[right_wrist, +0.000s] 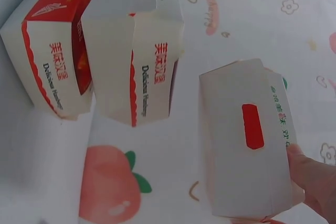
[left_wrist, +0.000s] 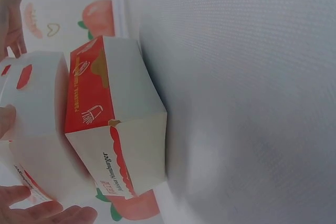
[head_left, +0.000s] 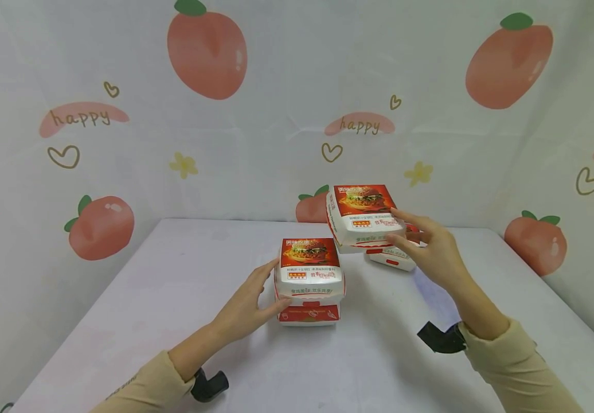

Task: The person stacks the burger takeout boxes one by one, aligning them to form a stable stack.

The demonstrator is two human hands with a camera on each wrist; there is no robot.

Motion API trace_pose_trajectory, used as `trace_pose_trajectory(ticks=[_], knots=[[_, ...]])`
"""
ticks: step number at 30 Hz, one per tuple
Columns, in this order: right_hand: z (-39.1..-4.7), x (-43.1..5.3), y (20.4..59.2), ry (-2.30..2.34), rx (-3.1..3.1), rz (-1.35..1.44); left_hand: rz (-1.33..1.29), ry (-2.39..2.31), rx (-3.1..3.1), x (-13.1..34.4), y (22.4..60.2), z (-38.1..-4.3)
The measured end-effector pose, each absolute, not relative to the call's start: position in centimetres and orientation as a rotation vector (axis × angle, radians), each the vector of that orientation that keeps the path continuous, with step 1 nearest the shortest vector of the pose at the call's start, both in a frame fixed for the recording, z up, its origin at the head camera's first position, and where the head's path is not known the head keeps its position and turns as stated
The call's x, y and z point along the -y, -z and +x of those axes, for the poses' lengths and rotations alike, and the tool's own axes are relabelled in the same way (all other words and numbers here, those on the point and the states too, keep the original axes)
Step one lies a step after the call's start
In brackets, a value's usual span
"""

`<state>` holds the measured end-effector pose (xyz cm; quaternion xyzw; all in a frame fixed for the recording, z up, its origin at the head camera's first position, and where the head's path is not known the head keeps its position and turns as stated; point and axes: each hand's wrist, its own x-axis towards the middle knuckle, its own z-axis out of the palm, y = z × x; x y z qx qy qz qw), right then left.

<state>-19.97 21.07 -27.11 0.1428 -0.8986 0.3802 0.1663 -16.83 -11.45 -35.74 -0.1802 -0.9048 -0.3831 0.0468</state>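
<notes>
A hamburger box (head_left: 309,269) with a burger picture on its lid sits on top of another hamburger box (head_left: 309,314), whose red front panel shows. My left hand (head_left: 245,304) is at the left side of this stack. Its thumb touches the front of the upper box and its fairly straight fingers lie along the side. To the right and higher, my right hand (head_left: 431,246) grips a third hamburger box (head_left: 364,215) by its right side, holding it tilted in the air. In the right wrist view that raised box (right_wrist: 231,145) is apart from the stack.
Behind the raised box, another red and white box (head_left: 392,259) on the white table (head_left: 199,252) is partly hidden. A white backdrop (head_left: 276,69) printed with peaches stands behind the table. Black wrist straps (head_left: 441,338) show at both sleeves.
</notes>
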Motion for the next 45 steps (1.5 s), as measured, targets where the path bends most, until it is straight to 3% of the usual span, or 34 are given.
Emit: trace_pose_trajectory(ticks=[45], knots=[[-18.5, -16.1, 27.6, -1.204, 2.576, 0.578, -0.568, 1.186, 2.753, 11.4, 35.6, -16.8]])
